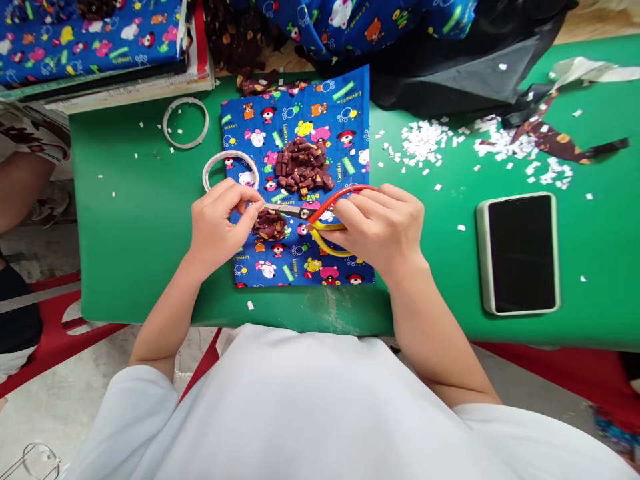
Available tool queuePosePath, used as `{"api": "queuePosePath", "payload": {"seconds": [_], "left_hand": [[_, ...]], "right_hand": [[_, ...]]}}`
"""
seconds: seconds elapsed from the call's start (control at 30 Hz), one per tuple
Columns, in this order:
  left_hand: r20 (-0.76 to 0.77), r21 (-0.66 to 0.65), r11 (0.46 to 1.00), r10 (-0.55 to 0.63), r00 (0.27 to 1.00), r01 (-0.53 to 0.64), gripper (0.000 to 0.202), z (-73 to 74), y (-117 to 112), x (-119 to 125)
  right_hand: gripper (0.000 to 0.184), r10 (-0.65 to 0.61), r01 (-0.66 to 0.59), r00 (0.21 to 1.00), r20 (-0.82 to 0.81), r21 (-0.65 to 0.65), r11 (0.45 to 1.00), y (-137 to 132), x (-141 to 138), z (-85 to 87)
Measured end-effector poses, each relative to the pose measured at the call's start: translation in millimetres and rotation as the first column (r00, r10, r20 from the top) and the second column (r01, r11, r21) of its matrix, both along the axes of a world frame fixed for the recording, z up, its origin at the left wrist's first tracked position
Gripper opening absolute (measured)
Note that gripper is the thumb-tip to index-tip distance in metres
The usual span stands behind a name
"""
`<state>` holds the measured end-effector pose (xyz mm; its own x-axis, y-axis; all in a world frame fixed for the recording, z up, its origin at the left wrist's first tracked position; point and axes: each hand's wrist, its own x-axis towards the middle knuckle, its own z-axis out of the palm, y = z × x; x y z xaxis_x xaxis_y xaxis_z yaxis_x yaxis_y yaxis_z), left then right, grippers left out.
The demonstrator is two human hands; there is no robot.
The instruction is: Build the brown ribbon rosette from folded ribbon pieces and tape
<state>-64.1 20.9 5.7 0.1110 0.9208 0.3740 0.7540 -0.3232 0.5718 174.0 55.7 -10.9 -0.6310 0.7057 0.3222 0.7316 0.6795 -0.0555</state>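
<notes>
My right hand [385, 223] grips a pair of scissors [305, 213] with red and yellow handles, their blades aimed left. At the blade tips, my left hand [220, 220] has thumb and forefinger pinched together; what is between them is too small to make out. Under both hands lies a blue cloth [350, 263] printed with cartoon animals. On it sit a heap of small dark brown cut pieces [303, 165] and a smaller heap of brown pieces [270, 225] just below the blades. A white ring, like a tape roll [230, 156], rests at the cloth's left edge behind my left hand.
A second, thinner ring [185, 145] lies on the green table [135, 253]. White paper bits [425, 141] are scattered at the right, near a brown patterned strip [555, 137]. A phone [523, 253] lies nearer. Black sheeting [450, 67] covers the back; another person's arm [23, 187] shows at left.
</notes>
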Motion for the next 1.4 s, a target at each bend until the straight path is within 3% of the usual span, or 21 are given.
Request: {"api": "queuePosePath", "payload": {"seconds": [0.3, 0.43, 0.53, 0.83, 1.17, 1.4], "left_hand": [[0.068, 0.097, 0.995, 0.013, 0.998, -0.02, 0.015, -3.8, 0, 3], [0.137, 0.098, 0.994, 0.034, 0.99, -0.048, 0.015, -4.0, 0, 3], [0.181, 0.1, 0.994, 0.026, 0.983, -0.045, 0.013, -3.7, 1, 4], [0.205, 0.101, 0.993, 0.037, 0.978, -0.058, 0.013, -2.5, -1, 6], [0.206, 0.091, 0.996, 0.005, 0.979, -0.025, 0.012, -4.4, -3, 11], [0.183, 0.065, 0.997, 0.037, 0.982, -0.049, 0.018, -5.3, -3, 11]], "right_hand": [[0.045, -0.004, 0.001, 0.998, -0.063, -0.05, 0.999, 0, 0, -0.3], [0.035, -0.053, 0.051, 0.996, -0.073, -0.03, 0.998, 0, 4, -5.6], [0.027, -0.072, 0.068, 0.996, -0.048, -0.084, 0.994, 0, 6, -6.7], [0.023, 0.034, -0.035, 0.999, -0.008, -0.211, 0.977, 0, 14, 5.1], [0.032, -0.134, 0.105, 0.979, -0.153, -0.187, 0.977, -2, 3, -8.0], [0.018, -0.232, 0.17, 0.92, -0.315, -0.214, 0.962, -2, 1, -13.7]]}}
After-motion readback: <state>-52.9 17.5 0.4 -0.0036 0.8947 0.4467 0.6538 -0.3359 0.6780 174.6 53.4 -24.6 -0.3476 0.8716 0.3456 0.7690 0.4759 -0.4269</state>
